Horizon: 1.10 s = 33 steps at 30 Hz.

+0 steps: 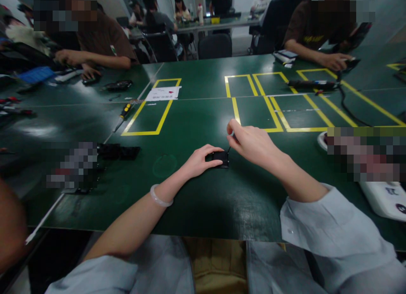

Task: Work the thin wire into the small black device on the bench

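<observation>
Left hand point(203, 159) pinching a small black block point(221, 159) between thumb and fingers, block flat on green table point(203, 205) in front of the person. Right hand point(253, 144) at block's right edge, fingers curled; thin dark stick point(229, 150) just below them, can't tell if gripped. Yellow-black screwdriver point(126, 111) lies off left.

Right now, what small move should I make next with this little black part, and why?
I'd probably brace the black part firmly with the left hand, which spans it, because the right hand seems to pinch a thin dark item by the part's far right corner; whether they touch is unclear.
</observation>
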Each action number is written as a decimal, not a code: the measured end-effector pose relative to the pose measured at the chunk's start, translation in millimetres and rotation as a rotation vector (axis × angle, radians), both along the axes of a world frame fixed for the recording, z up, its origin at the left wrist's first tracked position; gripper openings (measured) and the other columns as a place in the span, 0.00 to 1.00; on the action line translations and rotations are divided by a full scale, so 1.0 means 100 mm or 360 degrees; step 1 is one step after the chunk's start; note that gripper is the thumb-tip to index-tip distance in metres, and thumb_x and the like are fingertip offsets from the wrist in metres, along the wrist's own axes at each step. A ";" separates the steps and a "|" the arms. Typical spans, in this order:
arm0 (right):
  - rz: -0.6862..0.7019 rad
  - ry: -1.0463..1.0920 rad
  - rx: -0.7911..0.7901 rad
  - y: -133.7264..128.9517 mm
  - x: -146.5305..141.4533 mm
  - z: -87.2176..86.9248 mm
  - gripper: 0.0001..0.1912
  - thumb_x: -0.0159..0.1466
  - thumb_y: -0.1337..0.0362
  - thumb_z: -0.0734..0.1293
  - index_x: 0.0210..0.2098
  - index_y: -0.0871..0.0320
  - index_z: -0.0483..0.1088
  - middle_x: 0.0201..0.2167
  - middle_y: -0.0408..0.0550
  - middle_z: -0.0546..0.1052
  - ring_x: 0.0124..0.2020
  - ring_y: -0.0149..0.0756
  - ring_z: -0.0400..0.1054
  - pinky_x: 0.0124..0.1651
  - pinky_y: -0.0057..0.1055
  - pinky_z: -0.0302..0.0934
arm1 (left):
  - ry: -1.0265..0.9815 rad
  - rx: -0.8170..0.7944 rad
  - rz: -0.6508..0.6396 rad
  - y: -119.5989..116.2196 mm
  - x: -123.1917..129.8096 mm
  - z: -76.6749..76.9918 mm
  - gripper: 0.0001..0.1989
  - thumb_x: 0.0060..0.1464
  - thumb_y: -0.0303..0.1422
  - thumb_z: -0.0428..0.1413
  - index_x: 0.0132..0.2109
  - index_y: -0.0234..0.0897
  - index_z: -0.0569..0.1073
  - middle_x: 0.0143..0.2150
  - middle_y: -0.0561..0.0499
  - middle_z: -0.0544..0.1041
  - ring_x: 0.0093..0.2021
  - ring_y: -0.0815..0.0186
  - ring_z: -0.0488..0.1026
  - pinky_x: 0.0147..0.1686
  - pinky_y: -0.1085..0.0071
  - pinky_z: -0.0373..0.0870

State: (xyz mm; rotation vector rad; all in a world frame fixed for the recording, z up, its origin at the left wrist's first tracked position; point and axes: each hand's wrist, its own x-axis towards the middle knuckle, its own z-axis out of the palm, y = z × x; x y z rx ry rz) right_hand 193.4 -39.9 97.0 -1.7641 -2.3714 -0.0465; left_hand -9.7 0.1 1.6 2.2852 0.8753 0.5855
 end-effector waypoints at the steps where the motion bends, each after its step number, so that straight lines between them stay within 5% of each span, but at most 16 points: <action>1: 0.0000 -0.0009 -0.0005 0.00 0.00 0.00 0.14 0.68 0.58 0.53 0.47 0.56 0.63 0.32 0.49 0.78 0.29 0.39 0.70 0.26 0.29 0.42 | -0.0002 0.0000 -0.0001 0.00 0.00 0.00 0.20 0.58 0.44 0.56 0.54 0.41 0.72 0.47 0.48 0.72 0.47 0.60 0.71 0.50 0.66 0.65; 16: 0.0035 0.0016 -0.0037 -0.01 0.00 0.03 0.13 0.67 0.62 0.53 0.48 0.57 0.62 0.31 0.49 0.77 0.28 0.37 0.69 0.26 0.29 0.41 | -0.0003 -0.0001 0.0008 0.01 0.00 -0.02 0.20 0.57 0.44 0.56 0.54 0.41 0.72 0.45 0.49 0.72 0.46 0.61 0.71 0.48 0.67 0.65; 23: 0.0015 -0.0022 -0.0067 0.00 -0.01 0.03 0.16 0.69 0.54 0.51 0.46 0.56 0.64 0.31 0.49 0.78 0.29 0.38 0.70 0.28 0.29 0.44 | -0.0031 -0.0016 -0.0012 0.01 -0.01 -0.03 0.20 0.58 0.43 0.56 0.54 0.40 0.72 0.47 0.48 0.72 0.47 0.61 0.71 0.50 0.66 0.64; 33: 0.0031 0.0029 -0.0041 -0.01 -0.01 0.03 0.14 0.67 0.63 0.52 0.48 0.57 0.61 0.30 0.48 0.77 0.26 0.37 0.68 0.26 0.29 0.41 | -0.0019 -0.0008 -0.0005 0.01 0.00 -0.01 0.19 0.57 0.44 0.56 0.53 0.41 0.72 0.45 0.49 0.72 0.46 0.61 0.71 0.49 0.66 0.65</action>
